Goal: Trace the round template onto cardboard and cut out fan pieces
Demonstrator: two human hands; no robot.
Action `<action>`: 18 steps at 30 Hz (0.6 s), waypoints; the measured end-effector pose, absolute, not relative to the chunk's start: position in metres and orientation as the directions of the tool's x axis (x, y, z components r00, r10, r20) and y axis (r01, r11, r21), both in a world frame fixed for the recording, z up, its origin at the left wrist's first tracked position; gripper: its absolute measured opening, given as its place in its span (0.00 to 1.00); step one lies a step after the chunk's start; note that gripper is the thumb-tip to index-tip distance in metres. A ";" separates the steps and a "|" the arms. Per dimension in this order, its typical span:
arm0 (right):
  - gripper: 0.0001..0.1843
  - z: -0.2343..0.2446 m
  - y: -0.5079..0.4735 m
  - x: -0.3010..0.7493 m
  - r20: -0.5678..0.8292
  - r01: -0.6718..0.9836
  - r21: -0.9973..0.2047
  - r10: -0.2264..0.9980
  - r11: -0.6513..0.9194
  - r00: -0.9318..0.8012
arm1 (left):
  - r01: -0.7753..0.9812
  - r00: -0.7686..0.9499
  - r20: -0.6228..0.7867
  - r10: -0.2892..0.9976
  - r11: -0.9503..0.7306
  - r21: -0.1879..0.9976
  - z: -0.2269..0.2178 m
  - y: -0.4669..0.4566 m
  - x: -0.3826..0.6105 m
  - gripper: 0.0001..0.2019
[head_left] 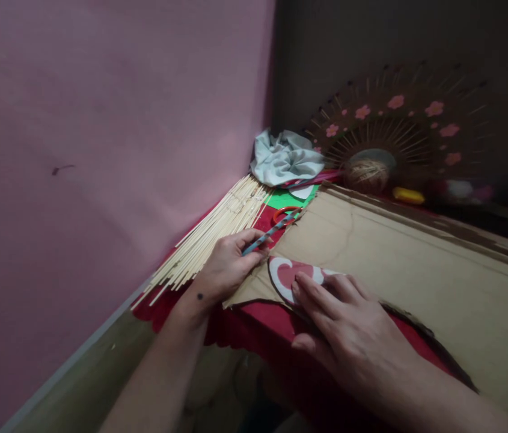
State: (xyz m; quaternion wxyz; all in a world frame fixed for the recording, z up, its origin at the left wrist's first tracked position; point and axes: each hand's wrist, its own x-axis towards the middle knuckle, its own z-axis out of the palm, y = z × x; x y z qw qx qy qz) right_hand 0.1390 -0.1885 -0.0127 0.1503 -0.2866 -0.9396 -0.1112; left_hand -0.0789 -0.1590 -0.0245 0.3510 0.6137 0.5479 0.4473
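My left hand [231,261] is closed around a blue pencil with dark patterning [263,238], whose far end points up and to the right. It rests at the left edge of a large sheet of brown cardboard [380,240]. My right hand [348,319] lies flat with fingers stretched out, pressing a pink-and-white patterned piece with a dark curved edge [283,276] onto the cardboard. The palm covers part of that piece. A curved section is cut out of the cardboard's near side, and red cloth [258,319] shows through there.
Thin bamboo sticks [217,240] lie left beside the pink wall [122,150]. Behind are orange-handled scissors [283,213], green paper [281,198], bunched pale cloth [285,156], a ball of twine [368,171] and a yellow object [408,195]. A flowered fan [389,120] stands at the back.
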 end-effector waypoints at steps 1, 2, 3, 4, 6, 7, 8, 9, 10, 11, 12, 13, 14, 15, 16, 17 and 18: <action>0.23 -0.014 -0.188 0.139 0.360 0.568 0.131 0.495 0.813 -0.791 | 0.359 0.012 0.157 0.988 -0.150 0.921 -0.025 -0.159 -0.079 0.09; 0.22 -0.015 -0.188 0.139 0.371 0.563 0.142 0.483 0.814 -0.793 | 0.363 0.018 0.150 0.989 -0.146 0.920 -0.026 -0.160 -0.078 0.09; 0.21 -0.016 -0.188 0.139 0.383 0.559 0.152 0.473 0.815 -0.794 | 0.365 0.016 0.146 0.989 -0.142 0.920 -0.027 -0.161 -0.078 0.09; 0.21 -0.016 -0.188 0.139 0.393 0.558 0.159 0.467 0.814 -0.793 | 0.364 0.007 0.148 0.989 -0.141 0.921 -0.027 -0.161 -0.078 0.09; 0.20 -0.017 -0.187 0.139 0.389 0.559 0.162 0.468 0.813 -0.794 | 0.354 -0.021 0.164 0.986 -0.146 0.924 -0.029 -0.163 -0.077 0.10; 0.21 -0.017 -0.187 0.140 0.380 0.561 0.161 0.473 0.812 -0.795 | 0.350 -0.032 0.170 0.985 -0.148 0.925 -0.029 -0.164 -0.077 0.10; 0.21 -0.017 -0.187 0.140 0.371 0.562 0.164 0.478 0.810 -0.796 | 0.349 -0.043 0.175 0.984 -0.149 0.925 -0.030 -0.165 -0.077 0.11; 0.21 -0.018 -0.186 0.141 0.362 0.561 0.171 0.478 0.810 -0.800 | 0.350 -0.055 0.181 0.982 -0.151 0.925 -0.030 -0.166 -0.077 0.12; 0.20 -0.019 -0.186 0.143 0.353 0.557 0.183 0.475 0.810 -0.806 | 0.352 -0.069 0.186 0.980 -0.151 0.924 -0.030 -0.167 -0.077 0.12; 0.20 -0.020 -0.185 0.144 0.344 0.552 0.199 0.469 0.810 -0.813 | 0.357 -0.086 0.193 0.977 -0.150 0.922 -0.031 -0.167 -0.078 0.13; 0.20 -0.022 -0.184 0.146 0.336 0.544 0.218 0.461 0.810 -0.821 | 0.361 -0.105 0.201 0.974 -0.151 0.920 -0.031 -0.168 -0.078 0.13; 0.21 -0.024 -0.183 0.148 0.328 0.535 0.238 0.451 0.811 -0.830 | 0.366 -0.121 0.209 0.970 -0.152 0.918 -0.031 -0.168 -0.079 0.13; 0.21 -0.025 -0.182 0.149 0.316 0.525 0.256 0.443 0.812 -0.839 | 0.371 -0.131 0.215 0.968 -0.153 0.916 -0.031 -0.169 -0.079 0.13; 0.22 -0.027 -0.181 0.151 0.313 0.516 0.272 0.432 0.812 -0.845 | 0.375 -0.130 0.215 0.968 -0.153 0.914 -0.031 -0.169 -0.080 0.13; 0.22 -0.027 -0.180 0.152 0.311 0.507 0.285 0.422 0.813 -0.851 | 0.378 -0.123 0.215 0.969 -0.154 0.913 -0.031 -0.169 -0.080 0.12; 0.23 -0.027 -0.179 0.153 0.313 0.500 0.295 0.412 0.815 -0.856 | 0.380 -0.116 0.216 0.970 -0.158 0.912 -0.031 -0.169 -0.080 0.12; 0.23 -0.026 -0.177 0.153 0.313 0.494 0.300 0.405 0.816 -0.859 | 0.386 -0.110 0.218 0.970 -0.161 0.908 -0.031 -0.169 -0.080 0.12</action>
